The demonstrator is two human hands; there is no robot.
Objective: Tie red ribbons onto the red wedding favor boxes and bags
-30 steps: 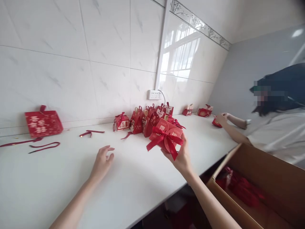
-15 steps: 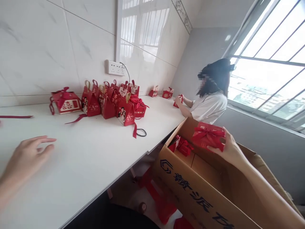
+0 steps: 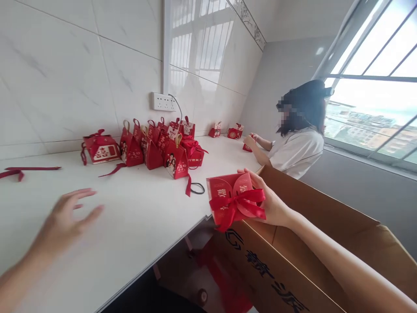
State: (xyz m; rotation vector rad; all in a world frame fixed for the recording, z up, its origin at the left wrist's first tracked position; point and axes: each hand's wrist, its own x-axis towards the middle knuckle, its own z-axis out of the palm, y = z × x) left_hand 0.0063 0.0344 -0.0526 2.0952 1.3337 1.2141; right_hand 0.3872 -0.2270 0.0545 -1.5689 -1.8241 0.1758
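Note:
My right hand (image 3: 269, 202) grips a red gift box (image 3: 230, 187) with a red ribbon bow, held up between the table edge and the cardboard carton (image 3: 293, 269). Over the white table (image 3: 137, 226) at the left, my left hand (image 3: 70, 221) has its fingers apart and holds nothing. Several red gift boxes (image 3: 176, 161) with loop handles stand grouped near the wall, beyond both hands. A wider red box (image 3: 101, 148) with a bow sits at the left end of that group. A black hair tie (image 3: 197, 188) lies near the group.
A person in a white shirt (image 3: 298, 148) works at the table's far end, hands on a small red box (image 3: 247, 148). Two more red boxes (image 3: 234, 131) stand by the wall. A dark red ribbon (image 3: 32, 168) lies at the left. Red material (image 3: 224, 282) shows below the table.
My right hand has brought the red box leftward from above the carton to near the table edge. My left hand has moved slightly right in view, still apart from any object. The view has shifted slightly.

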